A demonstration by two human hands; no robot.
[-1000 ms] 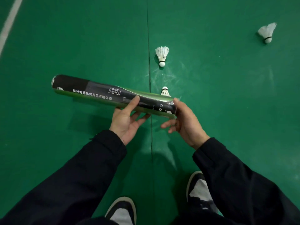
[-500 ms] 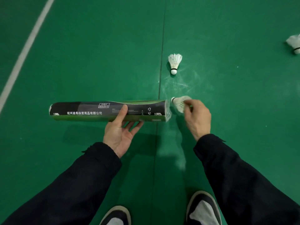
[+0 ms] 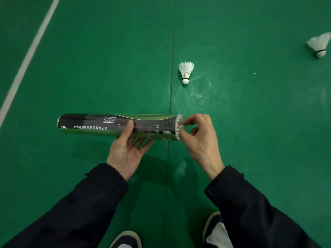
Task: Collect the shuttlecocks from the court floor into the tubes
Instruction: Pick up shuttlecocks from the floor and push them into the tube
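My left hand (image 3: pixel 127 151) holds the tube (image 3: pixel 118 126) level across the middle of the frame, thumb laid over its dark top and fingers cupped under its green underside, so the tube rests in a curled grip. The tube's closed end points to the left of the frame and its open mouth to the right. At that mouth my right hand (image 3: pixel 200 138) has its fingertips curled against the feather tips of a shuttlecock (image 3: pixel 179 126), which sits almost wholly inside the tube with only the white feather ends showing at the rim. 2 more shuttlecocks lie on the green court floor (image 3: pixel 250 113): 1 upper centre (image 3: pixel 186 71), cork toward me, just right of the dark floor seam (image 3: pixel 171 77), and 1 blurred at the upper right edge (image 3: pixel 319 44). A white court line (image 3: pixel 28 56) slants through the upper left. My dark sleeves (image 3: pixel 86 208) fill the lower corners, and my shoes (image 3: pixel 213 231) show at the bottom edge.
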